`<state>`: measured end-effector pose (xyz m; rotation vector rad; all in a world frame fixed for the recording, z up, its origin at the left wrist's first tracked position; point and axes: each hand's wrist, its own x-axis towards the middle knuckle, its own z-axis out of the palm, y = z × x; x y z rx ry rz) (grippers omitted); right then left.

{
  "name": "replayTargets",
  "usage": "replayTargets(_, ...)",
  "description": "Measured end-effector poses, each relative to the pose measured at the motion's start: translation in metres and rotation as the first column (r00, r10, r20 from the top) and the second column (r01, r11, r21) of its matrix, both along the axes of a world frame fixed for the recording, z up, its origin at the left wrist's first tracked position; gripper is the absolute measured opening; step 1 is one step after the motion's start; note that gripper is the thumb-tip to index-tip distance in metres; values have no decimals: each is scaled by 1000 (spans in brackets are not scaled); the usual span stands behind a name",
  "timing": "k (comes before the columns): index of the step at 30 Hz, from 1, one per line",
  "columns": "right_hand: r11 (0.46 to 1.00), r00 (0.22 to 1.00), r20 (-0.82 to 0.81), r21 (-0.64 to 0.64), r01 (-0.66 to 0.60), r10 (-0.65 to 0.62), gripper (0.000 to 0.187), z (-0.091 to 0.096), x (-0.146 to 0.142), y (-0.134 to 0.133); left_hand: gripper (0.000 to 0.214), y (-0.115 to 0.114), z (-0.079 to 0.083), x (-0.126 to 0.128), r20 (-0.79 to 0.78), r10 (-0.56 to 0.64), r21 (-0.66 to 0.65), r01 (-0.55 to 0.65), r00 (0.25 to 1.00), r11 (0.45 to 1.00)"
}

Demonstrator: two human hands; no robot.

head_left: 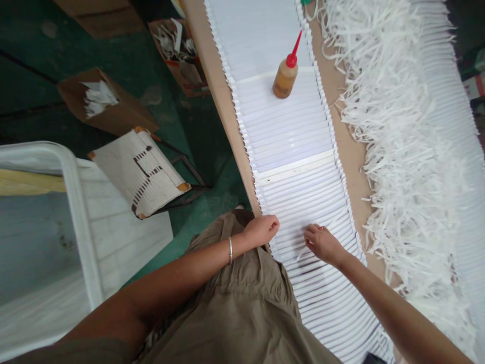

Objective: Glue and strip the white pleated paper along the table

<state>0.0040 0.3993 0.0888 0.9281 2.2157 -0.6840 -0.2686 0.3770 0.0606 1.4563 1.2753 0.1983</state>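
The row of white sheets (pixel 291 151) lies on the table (pixel 212 76), each sheet overlapping the next one like roof tiles. Its long axis runs from the person straight away past the glue bottle (pixel 285 76), leaning a little left, and every single sheet lies across this line. The one bottle stands upright on the row, with its red nozzle pointing up and to the right; its label cannot be read.

On the near side of the bottle, close to the person's body, are both hands. The left hand (pixel 261 230) is curled closed at the row's left edge and touches it; whether it pinches a sheet I cannot tell. It has one bracelet (pixel 230 249) on the wrist. The right hand (pixel 322 243) lies flat on the sheets, fingers together.

To the right of the bottle is one heap of paper strips (pixel 394 167). To its left, on the floor, are three cardboard boxes (pixel 109 108).
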Motion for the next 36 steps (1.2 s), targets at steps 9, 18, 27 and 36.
replayTargets(9,983,983,41,-45,-177,179,20,3,-3,-2,19,2,-9,4,100,84,45,-89,991,995)
replayTargets(18,992,989,-79,28,-123,125,22,-11,15,-12,18,-5,-21,1,107,102,-9,-101,989,995)
replayTargets(27,983,958,-222,-55,174,-182,13,14,-5,0,22,-1,-2,23,203,-19,12,17,979,1000)
replayTargets(36,842,763,-363,-306,444,-535,25,29,-34,67,28,33,15,-4,232,199,-96,-181,952,979)
